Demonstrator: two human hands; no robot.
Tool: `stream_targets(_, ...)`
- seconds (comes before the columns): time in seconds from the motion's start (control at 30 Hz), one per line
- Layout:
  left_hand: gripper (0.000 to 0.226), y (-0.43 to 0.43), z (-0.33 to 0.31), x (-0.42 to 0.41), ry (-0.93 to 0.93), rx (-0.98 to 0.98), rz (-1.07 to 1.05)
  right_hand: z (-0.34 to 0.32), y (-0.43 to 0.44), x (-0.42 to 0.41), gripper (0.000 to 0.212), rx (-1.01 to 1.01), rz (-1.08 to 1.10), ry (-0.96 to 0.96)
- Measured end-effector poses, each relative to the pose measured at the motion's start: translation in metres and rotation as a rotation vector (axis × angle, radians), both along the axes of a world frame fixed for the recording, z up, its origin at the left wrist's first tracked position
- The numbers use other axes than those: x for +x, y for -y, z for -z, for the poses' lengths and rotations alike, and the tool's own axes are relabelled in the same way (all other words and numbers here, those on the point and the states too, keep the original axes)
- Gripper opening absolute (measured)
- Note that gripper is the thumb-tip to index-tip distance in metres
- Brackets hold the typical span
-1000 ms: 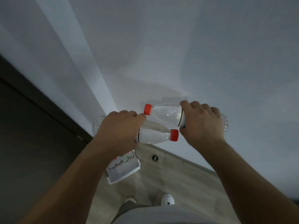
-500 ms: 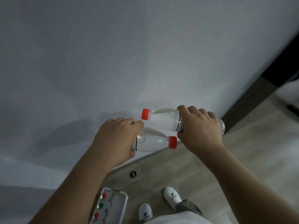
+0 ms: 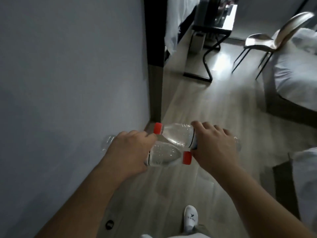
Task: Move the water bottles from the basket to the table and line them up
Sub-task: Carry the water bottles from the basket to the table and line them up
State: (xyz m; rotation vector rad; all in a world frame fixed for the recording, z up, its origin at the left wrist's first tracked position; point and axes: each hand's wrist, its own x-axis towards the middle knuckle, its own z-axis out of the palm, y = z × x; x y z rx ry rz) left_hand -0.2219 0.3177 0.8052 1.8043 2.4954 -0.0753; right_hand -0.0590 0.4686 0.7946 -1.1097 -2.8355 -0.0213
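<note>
Above the wood floor (image 3: 188, 103), close beside the wall (image 3: 68, 66), the left hand (image 3: 130, 152) is curled round the near bottle (image 3: 163, 155) and the right hand (image 3: 214, 146) round the far bottle (image 3: 178, 136); both are carried in the air, lying crosswise on their sides with red caps pointing inward past each other. A dark-framed piece (image 3: 211, 29) far ahead may be the table, though blur prevents confirmation; if so, the far bottle lies nearer it, and both would need turning upright before set-down.
</note>
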Motion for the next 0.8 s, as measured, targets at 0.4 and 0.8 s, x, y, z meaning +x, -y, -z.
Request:
stream_targets(0.4,0.047,-0.208,0.002,0.093,-0.073,-0.016,0.322,0.003,-0.146,0.14,0.055,-0.005,0.384,-0.026)
stream_targets(0.8,0.039,-0.382,-0.002,0.131,-0.08,0.001,0.391,0.015,-0.318,0.191,0.055,0.08,0.457,-0.066)
